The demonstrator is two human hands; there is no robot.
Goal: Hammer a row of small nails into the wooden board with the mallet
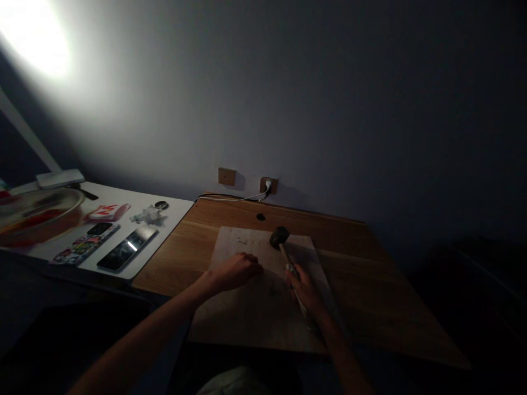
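Observation:
A dark-headed rubber mallet [279,236] with a wooden handle lies over the right side of a pale wooden board [247,329]. My right hand [304,288] is wrapped round its handle, part way down from the head. Over the middle of the board is my left hand [241,270], its fingers curled together; whatever they hold, if anything, is hidden. Beyond that hand, a small shiny metal piece [241,240] rests near the board's far edge, too small to name. Tiny specks lie beside it.
The board lies on a brown wooden table [358,274] against a wall. White cables run to a socket [269,185]. A white table [127,269] adjoins on the left, bearing a phone [128,248], a patterned phone case [84,244], a red-and-white packet [107,212] and a large clear bowl [69,225].

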